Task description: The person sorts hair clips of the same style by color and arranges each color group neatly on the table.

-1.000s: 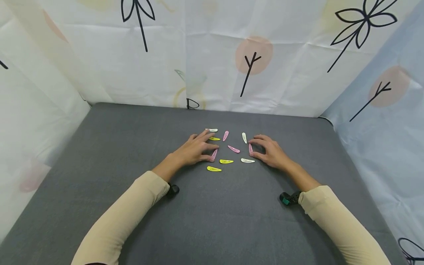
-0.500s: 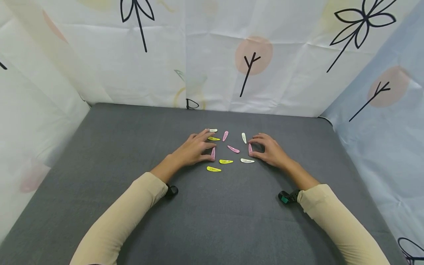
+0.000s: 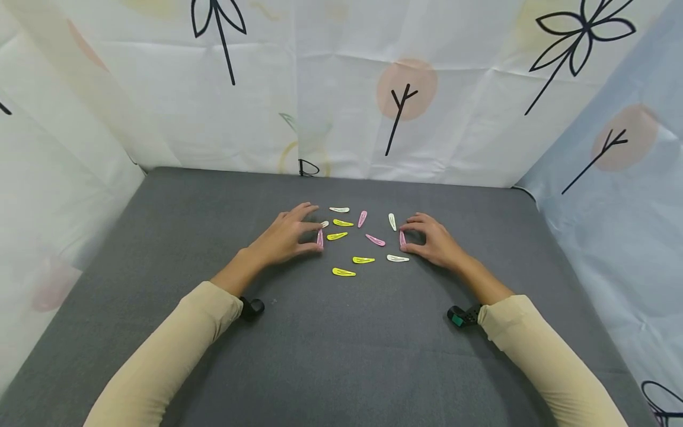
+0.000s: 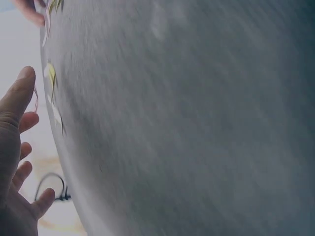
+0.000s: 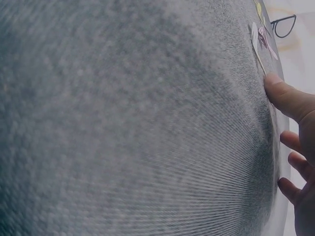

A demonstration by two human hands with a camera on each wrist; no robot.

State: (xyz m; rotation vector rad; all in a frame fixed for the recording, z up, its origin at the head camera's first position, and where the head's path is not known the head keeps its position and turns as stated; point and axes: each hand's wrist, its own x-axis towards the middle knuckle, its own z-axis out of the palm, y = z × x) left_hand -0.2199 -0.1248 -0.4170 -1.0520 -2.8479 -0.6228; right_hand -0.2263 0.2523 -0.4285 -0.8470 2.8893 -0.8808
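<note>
Between the thumb and index finger of my left hand, a pink snap hair clip is pinched by its two ends. On the other side, my right hand holds another pink hair clip the same way. A white clip lies partly hidden by the left fingers. Just right of that hand are two yellow clips, with a white clip behind them. Two loose pink clips sit midway between the hands. Near the right fingers lie two more white clips.
Two further yellow clips lie toward the front of the group. A grey cloth-covered table spreads beneath everything. White printed curtains stand along its back and sides. Each wrist wears a dark camera band.
My left hand has moved left with its pink clip, uncovering a yellow clip and part of a white one. The right hand stays nearly still, still holding its pink clip.
</note>
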